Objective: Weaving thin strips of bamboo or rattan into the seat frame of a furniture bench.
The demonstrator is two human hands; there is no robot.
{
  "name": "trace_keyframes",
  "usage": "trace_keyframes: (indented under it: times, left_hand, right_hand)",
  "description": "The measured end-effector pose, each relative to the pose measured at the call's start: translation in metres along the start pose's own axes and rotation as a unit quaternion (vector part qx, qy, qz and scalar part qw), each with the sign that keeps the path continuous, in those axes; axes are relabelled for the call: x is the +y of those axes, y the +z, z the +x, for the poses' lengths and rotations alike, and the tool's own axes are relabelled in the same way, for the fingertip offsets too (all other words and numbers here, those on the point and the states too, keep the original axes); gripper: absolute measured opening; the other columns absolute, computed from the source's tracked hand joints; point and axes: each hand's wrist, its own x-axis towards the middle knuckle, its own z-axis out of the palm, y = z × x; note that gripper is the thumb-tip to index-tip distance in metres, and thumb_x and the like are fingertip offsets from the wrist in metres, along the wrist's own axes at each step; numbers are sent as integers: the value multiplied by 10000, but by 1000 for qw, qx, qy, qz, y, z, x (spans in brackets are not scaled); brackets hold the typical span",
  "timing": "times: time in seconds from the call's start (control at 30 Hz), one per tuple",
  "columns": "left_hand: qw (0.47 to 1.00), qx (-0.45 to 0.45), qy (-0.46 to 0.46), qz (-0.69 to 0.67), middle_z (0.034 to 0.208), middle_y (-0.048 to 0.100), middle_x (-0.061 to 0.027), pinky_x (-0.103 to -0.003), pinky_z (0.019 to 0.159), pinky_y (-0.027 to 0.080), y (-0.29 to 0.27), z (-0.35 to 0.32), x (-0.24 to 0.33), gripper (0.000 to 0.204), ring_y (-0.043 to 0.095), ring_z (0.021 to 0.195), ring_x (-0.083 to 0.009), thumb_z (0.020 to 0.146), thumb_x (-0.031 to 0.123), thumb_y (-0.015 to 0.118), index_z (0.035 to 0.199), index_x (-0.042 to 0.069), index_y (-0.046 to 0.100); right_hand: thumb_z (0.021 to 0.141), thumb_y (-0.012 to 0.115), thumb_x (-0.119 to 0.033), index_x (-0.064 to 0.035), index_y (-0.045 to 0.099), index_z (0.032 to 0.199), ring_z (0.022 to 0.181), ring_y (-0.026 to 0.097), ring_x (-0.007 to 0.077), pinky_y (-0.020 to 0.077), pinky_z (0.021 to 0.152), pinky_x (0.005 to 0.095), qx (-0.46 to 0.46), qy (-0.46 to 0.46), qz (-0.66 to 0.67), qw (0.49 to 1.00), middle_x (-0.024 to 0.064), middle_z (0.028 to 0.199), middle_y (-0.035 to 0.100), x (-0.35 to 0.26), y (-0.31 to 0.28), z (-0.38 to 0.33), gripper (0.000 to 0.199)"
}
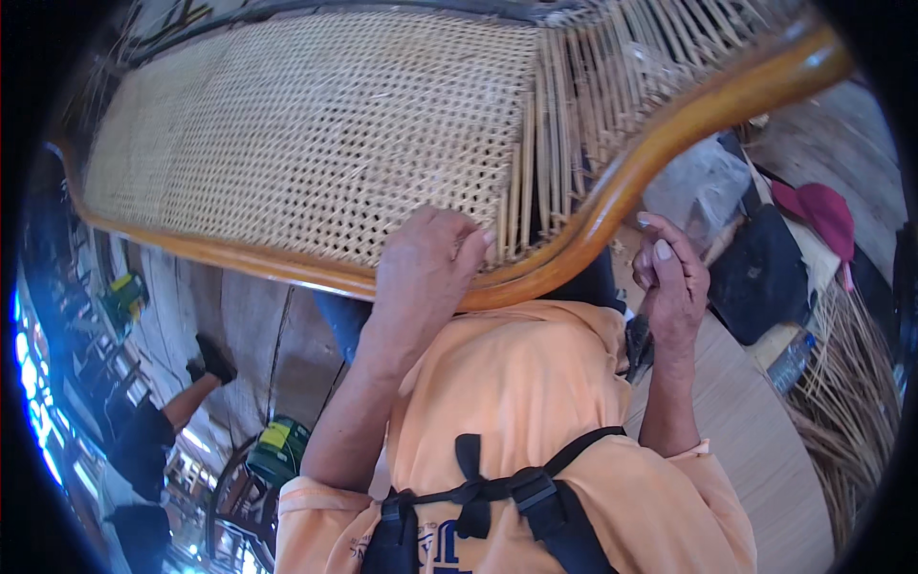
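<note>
A large panel of open-weave cane webbing [335, 124] stretches across a curved, varnished wooden frame [612, 206]. My left hand [426, 253] rests on the webbing's lower right edge, close to the frame. Its fingers are bent together over the cane; whatever lies between them is hidden. Just right of it, loose cane strands [545, 143] run lengthwise with no cross weave. Beyond the frame's right side, my right hand [674, 273] is raised off the panel, fingers curled and thumb pressed toward them. Anything in that pinch is too small to make out.
To the right lie a clear plastic bag [703, 182], a dark red cap [822, 215], a plastic bottle [792, 362] and a bundle of long cane strands [851, 411]. A round wooden tabletop [746, 421] is beside me. Another person's leg [191, 402] shows at left, near a green container [277, 450].
</note>
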Motion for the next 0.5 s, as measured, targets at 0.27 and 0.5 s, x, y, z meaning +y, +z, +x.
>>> trace_keyframes:
  times: [0.27,0.5]
  left_hand:
    - [986,-82,-125,74,705,604,-105,-331,630,454,-4,9,13,295,581,647,-200,843,297,619,850,4,653]
    - [987,-44,-154,-13,708,628,-130,-382,642,466,3,12,11,310,610,661,-274,838,318,605,812,13,657]
  right_hand:
    - [946,513,-132,-31,592,1072,762,609,109,487,733,256,184,53,-284,939,52,851,657,101,-83,-27,180]
    - [883,609,-93,-40,629,1056,716,545,70,455,671,215,194,73,-251,946,-8,836,610,134,-75,-24,182]
